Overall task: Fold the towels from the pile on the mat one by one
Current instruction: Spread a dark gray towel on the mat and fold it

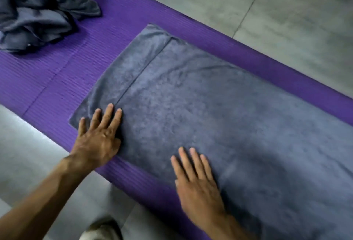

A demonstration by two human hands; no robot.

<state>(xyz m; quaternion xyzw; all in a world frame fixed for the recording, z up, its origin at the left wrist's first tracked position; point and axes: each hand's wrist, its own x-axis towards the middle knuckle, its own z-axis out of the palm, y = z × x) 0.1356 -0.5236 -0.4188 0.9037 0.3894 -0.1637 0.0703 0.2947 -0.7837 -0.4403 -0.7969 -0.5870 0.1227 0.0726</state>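
Note:
A grey towel (219, 110) lies spread flat on the purple mat (63, 85), folded over once, with the lower layer showing as a strip along its left end. My left hand (99, 134) presses flat on the towel's near left corner, fingers apart. My right hand (196, 180) lies flat on the towel's near edge, to the right of the left hand, fingers apart. Neither hand grips the cloth. A crumpled pile of grey towels (38, 8) sits on the mat at the far left.
Grey tiled floor (286, 10) surrounds the mat on the far and near sides. A shoe (103, 230) shows at the bottom edge, on the floor just short of the mat.

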